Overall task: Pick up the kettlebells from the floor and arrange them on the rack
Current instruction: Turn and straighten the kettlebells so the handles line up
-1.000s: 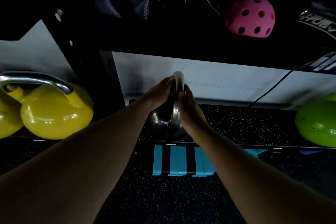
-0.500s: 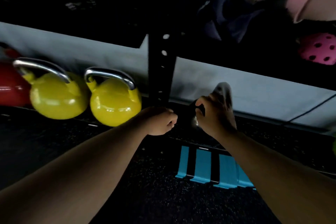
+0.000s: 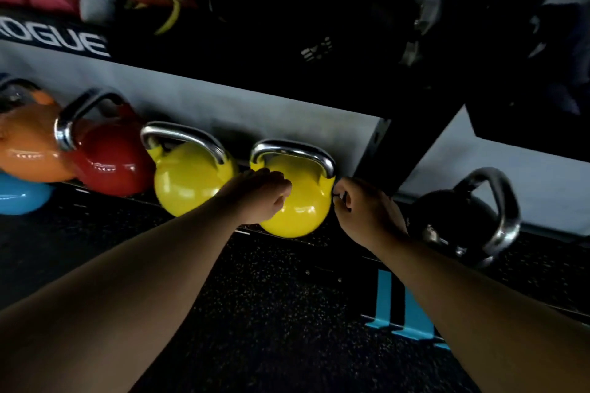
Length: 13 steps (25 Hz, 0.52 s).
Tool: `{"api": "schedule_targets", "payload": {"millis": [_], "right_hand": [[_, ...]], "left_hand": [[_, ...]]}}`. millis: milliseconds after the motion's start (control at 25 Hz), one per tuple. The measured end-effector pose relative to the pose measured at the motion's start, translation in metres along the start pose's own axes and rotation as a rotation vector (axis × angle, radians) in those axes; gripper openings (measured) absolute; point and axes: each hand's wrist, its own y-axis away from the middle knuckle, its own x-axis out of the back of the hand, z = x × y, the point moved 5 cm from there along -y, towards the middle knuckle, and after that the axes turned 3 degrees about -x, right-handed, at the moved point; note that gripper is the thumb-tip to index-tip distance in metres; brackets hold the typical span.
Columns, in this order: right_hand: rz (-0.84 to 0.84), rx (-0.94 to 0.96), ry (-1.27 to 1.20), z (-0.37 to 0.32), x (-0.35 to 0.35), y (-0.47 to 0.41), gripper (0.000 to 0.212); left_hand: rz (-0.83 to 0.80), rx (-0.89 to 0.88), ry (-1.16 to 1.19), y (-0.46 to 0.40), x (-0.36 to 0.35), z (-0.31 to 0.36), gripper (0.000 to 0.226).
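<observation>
Several kettlebells stand in a row on the rack's low shelf (image 3: pixel 319 244): orange (image 3: pixel 28 143), red (image 3: pixel 111 166), two yellow ones (image 3: pixel 188 179) (image 3: pixel 306 204), and a black one (image 3: pixel 463 217) right of the black upright (image 3: pixel 412 124). My left hand (image 3: pixel 258 195) lies palm down against the front of the right yellow kettlebell, fingers loose, holding nothing. My right hand (image 3: pixel 364 210) is loosely curled in the gap between that yellow kettlebell and the black one, with nothing in it.
The upper shelf (image 3: pixel 287 80) hangs low over the kettlebells, loaded with dark bags and bands and marked ROGUE at the left. A light blue kettlebell (image 3: pixel 19 195) sits at the far left edge. Light blue markings (image 3: pixel 402 313) lie on the speckled rubber floor.
My right hand has let go of the black kettlebell, which now stands on the shelf. Both hands and my view have moved left to the right yellow kettlebell.
</observation>
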Motion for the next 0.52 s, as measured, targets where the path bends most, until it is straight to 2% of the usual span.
{"api": "schedule_targets", "payload": {"millis": [120, 240, 360, 520], "right_hand": [[0.046, 0.021, 0.006, -0.023, -0.014, -0.017, 0.024], [0.133, 0.015, 0.039, -0.033, -0.023, -0.044, 0.033], [0.066, -0.076, 0.005, -0.032, -0.04, -0.075, 0.047], [-0.061, -0.103, -0.117, -0.027, -0.061, -0.095, 0.055]], "left_hand": [[0.17, 0.068, 0.013, -0.004, 0.021, -0.024, 0.02], [0.315, 0.266, 0.125, -0.01, 0.025, -0.042, 0.027], [0.351, 0.422, 0.231, -0.018, 0.013, -0.045, 0.043], [0.308, 0.711, 0.599, -0.029, -0.009, -0.05, 0.067]]}}
